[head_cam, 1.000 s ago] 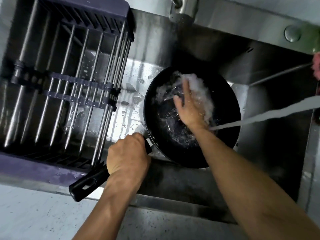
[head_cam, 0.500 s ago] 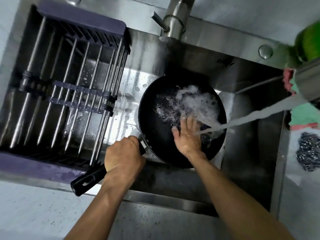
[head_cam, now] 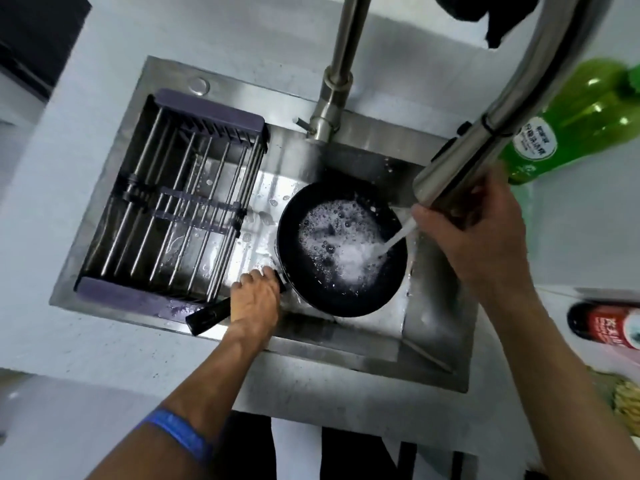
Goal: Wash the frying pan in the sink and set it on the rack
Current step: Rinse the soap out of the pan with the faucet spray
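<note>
The black frying pan point(head_cam: 304, 289) lies in the steel sink point(head_cam: 346, 344), right of the rack, with white foam over its base. My left hand point(head_cam: 254, 299) grips its black handle at the sink's front edge. My right hand point(head_cam: 474, 230) holds the faucet's steel spray head point(head_cam: 457, 171) above the pan's right side. A stream of water runs from the spray head into the pan. The purple-ended drying rack point(head_cam: 173, 216) with metal bars spans the sink's left half and holds nothing.
The faucet base point(head_cam: 327, 112) stands behind the sink. A green bottle point(head_cam: 571, 123) lies on the counter at the right, a dark bottle with a red label point(head_cam: 609, 325) further forward. A pale scrubber point(head_cam: 627, 400) sits at the right edge.
My right hand left the pan's inside and took hold of the spray head. The view rose and widened. My left hand stayed on the handle.
</note>
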